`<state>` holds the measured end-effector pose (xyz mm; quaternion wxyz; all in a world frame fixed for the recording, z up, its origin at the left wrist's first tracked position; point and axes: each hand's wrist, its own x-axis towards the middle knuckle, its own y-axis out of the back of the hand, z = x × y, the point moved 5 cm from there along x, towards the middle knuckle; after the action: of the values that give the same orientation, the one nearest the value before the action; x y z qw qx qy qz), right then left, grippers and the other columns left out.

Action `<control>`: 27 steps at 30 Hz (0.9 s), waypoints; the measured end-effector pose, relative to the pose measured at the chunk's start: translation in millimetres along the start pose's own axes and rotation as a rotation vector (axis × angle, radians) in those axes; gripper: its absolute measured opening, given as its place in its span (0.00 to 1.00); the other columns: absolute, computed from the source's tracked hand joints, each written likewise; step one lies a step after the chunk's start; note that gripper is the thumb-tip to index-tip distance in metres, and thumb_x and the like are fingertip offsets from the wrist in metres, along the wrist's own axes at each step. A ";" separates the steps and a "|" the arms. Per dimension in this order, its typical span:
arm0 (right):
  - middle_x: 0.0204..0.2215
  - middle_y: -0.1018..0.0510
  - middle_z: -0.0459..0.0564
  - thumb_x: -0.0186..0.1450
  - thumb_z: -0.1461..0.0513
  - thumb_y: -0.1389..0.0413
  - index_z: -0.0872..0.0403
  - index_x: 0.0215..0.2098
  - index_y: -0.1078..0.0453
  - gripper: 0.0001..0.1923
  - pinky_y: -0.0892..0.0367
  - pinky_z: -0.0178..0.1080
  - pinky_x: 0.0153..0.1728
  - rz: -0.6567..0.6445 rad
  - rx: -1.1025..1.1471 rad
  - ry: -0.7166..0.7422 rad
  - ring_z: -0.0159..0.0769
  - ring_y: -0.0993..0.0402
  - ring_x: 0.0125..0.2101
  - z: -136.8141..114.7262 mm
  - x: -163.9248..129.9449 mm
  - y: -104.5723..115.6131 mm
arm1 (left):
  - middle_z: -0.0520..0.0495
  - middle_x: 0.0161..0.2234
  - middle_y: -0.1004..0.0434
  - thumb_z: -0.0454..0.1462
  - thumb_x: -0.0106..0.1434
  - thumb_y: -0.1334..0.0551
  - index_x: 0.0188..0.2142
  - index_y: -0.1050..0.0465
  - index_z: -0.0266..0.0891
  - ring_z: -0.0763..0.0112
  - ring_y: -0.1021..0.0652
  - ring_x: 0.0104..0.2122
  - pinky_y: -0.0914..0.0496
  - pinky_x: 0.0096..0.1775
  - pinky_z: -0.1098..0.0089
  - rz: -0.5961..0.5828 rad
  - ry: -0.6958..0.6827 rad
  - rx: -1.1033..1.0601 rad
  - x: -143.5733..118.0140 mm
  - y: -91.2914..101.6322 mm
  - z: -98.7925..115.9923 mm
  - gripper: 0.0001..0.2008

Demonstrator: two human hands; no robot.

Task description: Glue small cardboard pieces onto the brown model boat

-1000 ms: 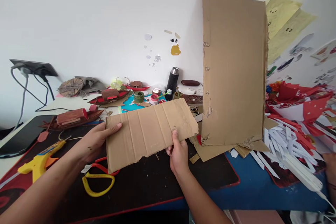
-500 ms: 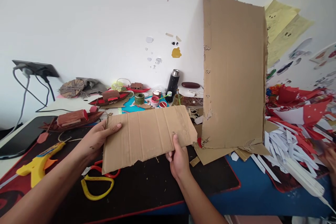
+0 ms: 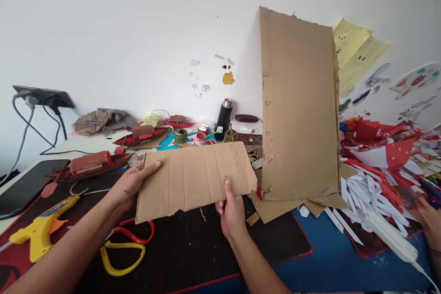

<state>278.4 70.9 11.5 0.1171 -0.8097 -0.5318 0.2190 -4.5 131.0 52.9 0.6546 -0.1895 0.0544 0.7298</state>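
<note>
the cardboard piece (image 3: 193, 179) pinched between thumbs and fingers is plain brown with faint vertical crease lines. below the fingers, the scissors (image 3: 126, 245) show one red loop and one yellow loop on a black mat (image 3: 193, 252) edged in red. left of the left-hand fingers lies a yellow glue gun (image 3: 39, 234) with an orange trigger.
</note>
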 end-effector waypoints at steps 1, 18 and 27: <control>0.14 0.41 0.32 0.48 0.24 0.24 0.51 0.33 0.27 0.44 0.52 0.31 0.16 0.005 -0.013 0.005 0.26 0.48 0.16 -1.8 0.0 0.1 | 0.43 0.34 0.11 0.63 0.34 0.12 0.44 0.21 0.44 0.47 0.11 0.33 0.15 0.32 0.58 -0.004 0.005 0.008 -0.1 0.0 0.4 0.44; 0.15 0.42 0.33 0.53 0.25 0.25 0.49 0.30 0.30 0.41 0.51 0.32 0.16 -0.034 -0.026 0.049 0.27 0.49 0.17 -8.2 0.7 8.3 | 0.36 0.39 0.08 0.60 0.34 0.12 0.34 0.15 0.42 0.48 0.11 0.36 0.18 0.36 0.61 -0.118 -0.013 0.060 -23.1 6.6 6.4 0.35; 0.15 0.39 0.35 0.54 0.25 0.26 0.50 0.26 0.33 0.42 0.51 0.31 0.16 -0.115 -0.017 -0.005 0.25 0.47 0.15 -6.0 -2.4 2.4 | 0.37 0.37 0.08 0.63 0.37 0.13 0.39 0.14 0.42 0.50 0.12 0.32 0.17 0.32 0.60 -0.055 -0.086 0.101 -27.8 6.2 18.1 0.39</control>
<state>282.4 68.0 16.3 0.1212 -0.7782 -0.5794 0.2096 -12.3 110.0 78.2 0.6849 -0.1258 0.0578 0.7154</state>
